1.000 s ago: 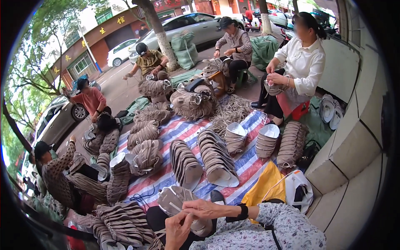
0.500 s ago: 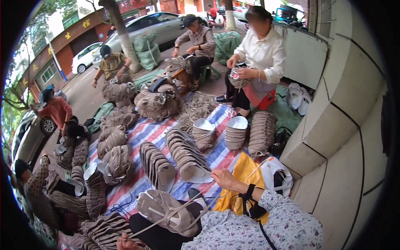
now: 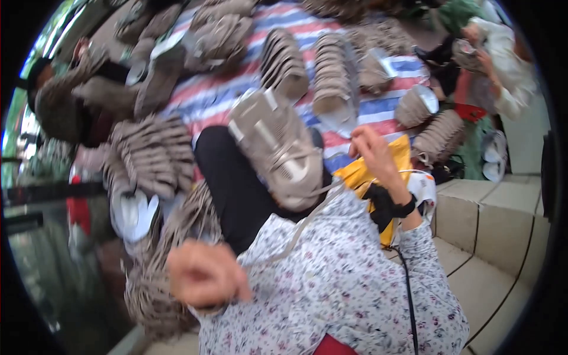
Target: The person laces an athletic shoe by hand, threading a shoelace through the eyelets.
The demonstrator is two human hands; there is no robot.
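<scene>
A beige-grey shoe upper (image 3: 278, 148) with pale trim lies across my dark-trousered lap. From its near end a beige shoelace (image 3: 296, 235) loops over my floral top toward my left hand (image 3: 207, 275). That hand is smeared by motion, but its fingers look closed, with the lace leading into them. To the right of the upper, my right hand (image 3: 376, 155) is raised over a yellow bag, fingers curled together. Whatever it may pinch cannot be made out.
Stacked shoe uppers (image 3: 284, 62) stand on a striped sheet (image 3: 213, 94) ahead. More uppers (image 3: 157, 151) and a heap of laces (image 3: 165, 278) lie at my left. A yellow bag (image 3: 402, 155) and tiled step (image 3: 458, 219) are right. Other people sit at both sides.
My view has tipped down and turned. The upper's laces no longer stretch between both hands; one slack lace runs toward my left hand. My right hand's fingers have left the nearby stack's edge.
</scene>
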